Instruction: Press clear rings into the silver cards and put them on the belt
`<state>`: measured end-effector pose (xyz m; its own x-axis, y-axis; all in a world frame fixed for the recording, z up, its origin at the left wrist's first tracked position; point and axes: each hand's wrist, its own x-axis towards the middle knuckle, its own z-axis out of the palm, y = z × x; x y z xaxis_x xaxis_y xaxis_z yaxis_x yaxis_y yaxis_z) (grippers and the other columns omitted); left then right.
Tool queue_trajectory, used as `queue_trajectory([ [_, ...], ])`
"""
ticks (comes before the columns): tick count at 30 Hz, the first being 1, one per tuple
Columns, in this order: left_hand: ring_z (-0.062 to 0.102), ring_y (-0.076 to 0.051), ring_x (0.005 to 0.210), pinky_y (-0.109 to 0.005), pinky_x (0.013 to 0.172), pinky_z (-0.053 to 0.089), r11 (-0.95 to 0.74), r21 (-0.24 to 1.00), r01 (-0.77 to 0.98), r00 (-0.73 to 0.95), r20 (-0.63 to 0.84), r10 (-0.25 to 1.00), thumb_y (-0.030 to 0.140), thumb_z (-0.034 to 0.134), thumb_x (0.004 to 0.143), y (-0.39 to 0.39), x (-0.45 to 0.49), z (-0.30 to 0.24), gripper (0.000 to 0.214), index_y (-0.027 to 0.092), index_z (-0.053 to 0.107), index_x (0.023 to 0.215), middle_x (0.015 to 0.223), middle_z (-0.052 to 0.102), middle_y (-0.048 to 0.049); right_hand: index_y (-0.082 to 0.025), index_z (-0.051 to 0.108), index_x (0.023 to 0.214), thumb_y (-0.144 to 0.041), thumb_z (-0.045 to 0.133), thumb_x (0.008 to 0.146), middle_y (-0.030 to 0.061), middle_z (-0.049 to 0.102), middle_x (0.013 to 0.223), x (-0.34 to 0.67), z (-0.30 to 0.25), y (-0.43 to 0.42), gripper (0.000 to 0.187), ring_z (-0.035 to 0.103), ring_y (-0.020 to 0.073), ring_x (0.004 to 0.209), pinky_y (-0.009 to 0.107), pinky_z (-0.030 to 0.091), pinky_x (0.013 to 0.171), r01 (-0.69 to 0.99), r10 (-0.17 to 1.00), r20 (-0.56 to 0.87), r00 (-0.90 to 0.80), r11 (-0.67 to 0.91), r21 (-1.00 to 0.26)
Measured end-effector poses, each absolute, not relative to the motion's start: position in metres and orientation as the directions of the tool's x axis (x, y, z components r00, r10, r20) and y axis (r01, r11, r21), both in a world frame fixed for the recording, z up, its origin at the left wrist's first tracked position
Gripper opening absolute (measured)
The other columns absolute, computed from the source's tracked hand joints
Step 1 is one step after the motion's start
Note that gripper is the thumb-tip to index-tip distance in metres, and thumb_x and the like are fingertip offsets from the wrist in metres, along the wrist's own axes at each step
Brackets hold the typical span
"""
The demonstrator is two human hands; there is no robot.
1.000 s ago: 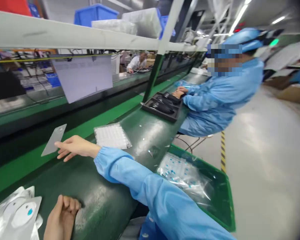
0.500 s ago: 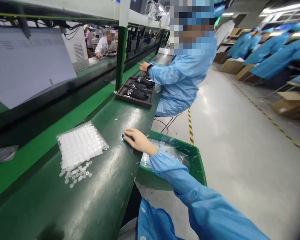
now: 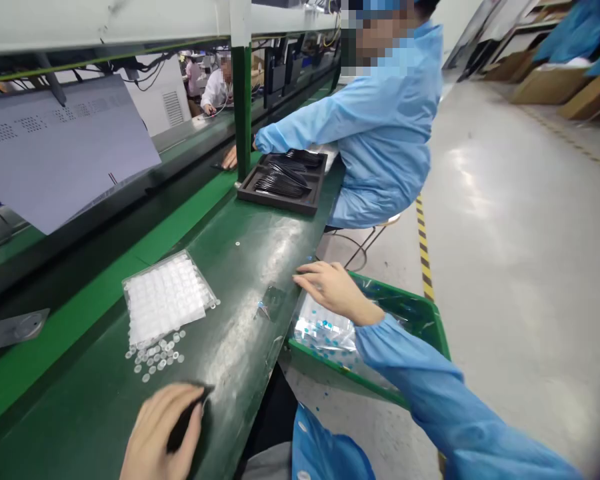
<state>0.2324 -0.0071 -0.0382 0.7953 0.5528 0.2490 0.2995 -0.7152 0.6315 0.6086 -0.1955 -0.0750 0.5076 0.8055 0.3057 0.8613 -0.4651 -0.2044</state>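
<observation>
My left hand (image 3: 163, 430) is at the bottom of the head view, over the green bench. Its thumb and fingers are closed on a thin black piece (image 3: 186, 421), mostly hidden by the hand. My right hand (image 3: 333, 290) hovers at the bench edge beside the green bin (image 3: 370, 387). Its fingers are stretched forward, and nothing shows in them. Left of it, a small clear film scrap (image 3: 263, 309) lies on the bench. Further left is a clear tray of white round pieces (image 3: 165, 300), with several loose translucent discs (image 3: 163, 353) in front of it.
A dark tray (image 3: 280, 200) of black flat pieces stands further along the bench, beside a green post (image 3: 241, 113). A co-worker in a blue gown (image 3: 385, 147) sits behind it, one arm reaching across. Clear film and blue bits lie in the bin.
My left hand has come into view with the black piece. My right hand has moved right, from the bench surface to its edge by the bin. The co-worker's arm has reached further left.
</observation>
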Motion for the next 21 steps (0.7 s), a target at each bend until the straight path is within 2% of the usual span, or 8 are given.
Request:
queue_trajectory([
  [2,0.068,-0.036,0.114,-0.051,0.097,0.050,-0.838,0.456,0.299,0.849,0.274,0.452,0.040,0.063,0.092,0.014,0.256,-0.028,0.029,0.030,0.077,0.115,0.121,0.075,-0.0110,-0.016,0.075,0.073,-0.040,0.039,0.108,0.0178,0.076,0.091,0.614,-0.075,-0.214,0.055,0.067,0.0307,0.096,0.042,0.040,0.081,0.793,0.720,0.333,0.609,-0.568,-0.222],
  [3,0.063,-0.038,0.122,-0.054,0.100,0.048,-0.860,0.366,0.355,0.839,0.281,0.465,0.042,0.059,0.094,0.026,0.264,-0.024,0.037,0.028,0.073,0.124,0.130,0.070,-0.0133,-0.015,0.072,0.068,-0.040,0.038,0.108,0.0187,0.074,0.080,0.616,-0.074,-0.218,0.058,0.067,0.0315,0.089,0.043,0.041,0.078,0.759,0.676,0.348,0.649,-0.606,-0.238],
  [5,0.050,-0.041,0.138,-0.059,0.106,0.042,-0.832,0.230,0.505,0.781,0.288,0.554,0.047,0.053,0.095,0.050,0.274,-0.015,0.054,0.021,0.060,0.142,0.147,0.058,-0.0193,-0.013,0.070,0.072,-0.038,0.035,0.109,0.0177,0.071,0.073,0.617,-0.072,-0.215,0.057,0.067,0.0293,0.081,0.043,0.046,0.075,0.721,0.618,0.376,0.691,-0.629,-0.290],
  [7,0.036,-0.044,0.149,-0.063,0.110,0.037,-0.758,0.153,0.634,0.718,0.248,0.651,0.054,0.051,0.094,0.070,0.279,-0.008,0.071,0.015,0.046,0.153,0.156,0.046,-0.0245,-0.013,0.072,0.092,-0.038,0.041,0.110,0.0141,0.073,0.089,0.613,-0.069,-0.197,0.043,0.068,0.0239,0.083,0.040,0.052,0.079,0.729,0.611,0.398,0.685,-0.589,-0.349],
  [9,0.029,-0.046,0.152,-0.066,0.112,0.033,-0.696,0.099,0.711,0.678,0.166,0.716,0.059,0.051,0.092,0.084,0.285,-0.002,0.081,0.013,0.038,0.158,0.161,0.038,-0.0276,-0.017,0.069,0.115,-0.038,0.055,0.106,0.0105,0.071,0.114,0.608,-0.065,-0.170,0.027,0.068,0.0210,0.096,0.040,0.057,0.087,0.754,0.630,0.416,0.656,-0.522,-0.399],
  [11,0.032,-0.047,0.151,-0.072,0.112,0.027,-0.654,0.062,0.754,0.649,0.082,0.757,0.062,0.052,0.091,0.092,0.293,0.004,0.087,0.014,0.032,0.160,0.160,0.041,-0.0280,-0.020,0.064,0.127,-0.038,0.064,0.102,0.0094,0.065,0.129,0.602,-0.059,-0.141,0.031,0.067,0.0224,0.107,0.043,0.058,0.092,0.781,0.656,0.432,0.619,-0.451,-0.433],
  [15,0.054,-0.049,0.133,-0.081,0.108,0.016,-0.601,0.089,0.794,0.602,0.022,0.798,0.069,0.052,0.087,0.094,0.310,0.013,0.095,0.016,0.025,0.161,0.142,0.062,-0.0243,-0.018,0.062,0.131,-0.036,0.065,0.101,0.0106,0.063,0.132,0.593,-0.050,-0.100,0.035,0.066,0.0251,0.111,0.046,0.059,0.093,0.830,0.721,0.452,0.525,-0.314,-0.462],
  [21,0.053,-0.049,0.132,-0.081,0.108,0.011,-0.581,0.143,0.801,0.573,0.094,0.814,0.070,0.059,0.081,0.080,0.327,0.008,0.099,0.015,0.030,0.158,0.132,0.069,-0.0246,-0.018,0.061,0.132,-0.037,0.066,0.100,0.0104,0.063,0.133,0.574,-0.057,-0.083,0.037,0.066,0.0255,0.111,0.047,0.058,0.093,0.884,0.845,0.426,0.322,-0.107,-0.455],
])
